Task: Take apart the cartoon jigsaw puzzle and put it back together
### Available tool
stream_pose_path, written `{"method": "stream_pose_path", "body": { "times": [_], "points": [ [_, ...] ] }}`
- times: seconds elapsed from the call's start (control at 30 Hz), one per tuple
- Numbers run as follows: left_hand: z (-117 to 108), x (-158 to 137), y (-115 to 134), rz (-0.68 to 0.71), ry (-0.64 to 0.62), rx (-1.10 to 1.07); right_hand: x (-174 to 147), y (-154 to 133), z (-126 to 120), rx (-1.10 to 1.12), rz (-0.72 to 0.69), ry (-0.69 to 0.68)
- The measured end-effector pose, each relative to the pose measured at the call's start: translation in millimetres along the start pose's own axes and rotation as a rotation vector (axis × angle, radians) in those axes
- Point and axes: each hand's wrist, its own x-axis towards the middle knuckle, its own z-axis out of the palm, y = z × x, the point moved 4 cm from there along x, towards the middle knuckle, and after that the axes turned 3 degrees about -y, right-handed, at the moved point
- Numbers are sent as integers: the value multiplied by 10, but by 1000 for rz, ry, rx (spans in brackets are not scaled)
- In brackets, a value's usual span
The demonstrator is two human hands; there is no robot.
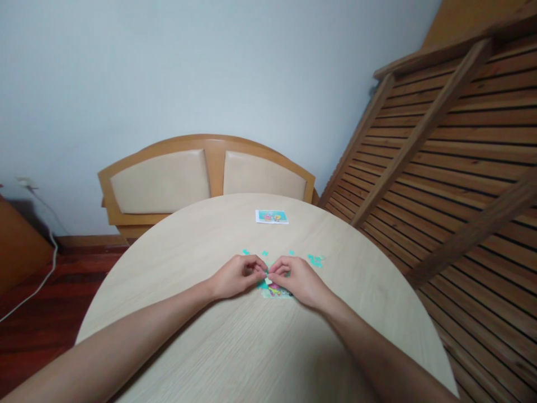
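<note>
Over the middle of the round table, my left hand (241,276) and my right hand (298,278) meet fingertip to fingertip. Both are closed in a pinch on a small jigsaw puzzle piece (268,281), pale and partly covered by the fingers. Just beneath them lies a partly assembled jigsaw puzzle (274,292) in turquoise, pink and yellow; the hands hide some of it. Loose turquoise puzzle pieces (315,260) sit in a cluster beyond my right hand. A few more puzzle pieces (245,252) are scattered beyond the fingers.
A folded picture sheet (272,216) with cartoon figures rests toward the table's far side. The pale wood table (201,347) has a rounded edge. Behind it stands a padded headboard (163,179) against the wall. A slatted wooden frame (444,129) leans at the right.
</note>
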Motion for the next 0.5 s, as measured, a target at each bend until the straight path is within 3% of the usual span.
{"method": "stream_pose_path", "body": {
  "times": [0.17, 0.33, 0.5],
  "points": [
    [10, -4, -56, -54, -28, -66, 6, 36, 61, 16, -6, 3],
    [23, -37, -27, -37, -146, -35, -76, -63, 5, -248, -149, -164],
    [35, -54, -40, -57, -195, 90, -104, -85, -29, -411, -278, -243]
  ]
}}
